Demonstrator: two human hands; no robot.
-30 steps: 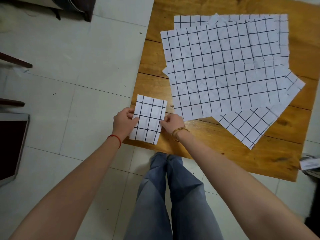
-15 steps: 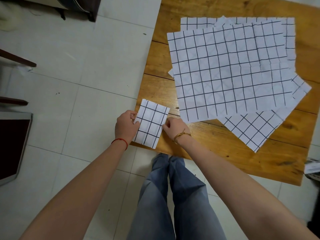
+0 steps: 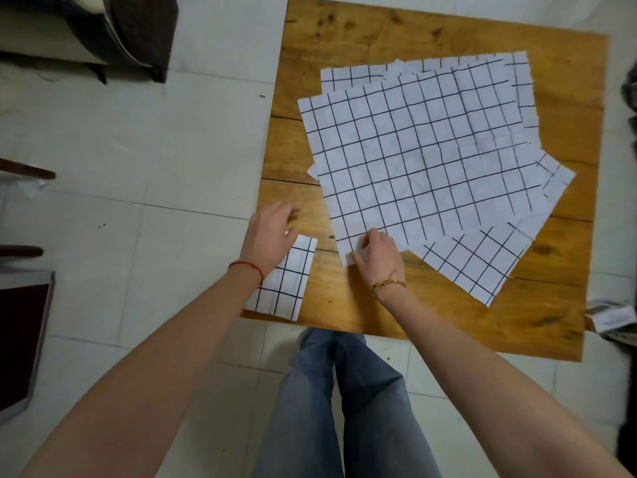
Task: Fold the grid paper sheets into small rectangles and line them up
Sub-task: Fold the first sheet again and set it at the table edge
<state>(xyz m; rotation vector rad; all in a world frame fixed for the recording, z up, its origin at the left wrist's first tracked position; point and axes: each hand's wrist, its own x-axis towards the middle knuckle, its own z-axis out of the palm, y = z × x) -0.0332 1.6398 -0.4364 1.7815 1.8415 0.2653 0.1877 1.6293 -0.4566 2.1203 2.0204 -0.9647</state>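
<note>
A folded rectangle lies at the near-left corner of the wooden table, partly under the left wrist. The left hand hovers just beyond it, fingers relaxed and holding nothing. The right hand appears to pinch the near-left corner of the top sheet of a fanned stack of grid paper; the blur leaves the grip uncertain.

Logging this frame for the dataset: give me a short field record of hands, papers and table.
left hand: open, above the folded rectangle
right hand: fingers grip the near corner of the top unfolded sheet
folded rectangle: flat at the table's near-left corner
unfolded sheets: overlapping pile, fanned
table: wooden
</note>
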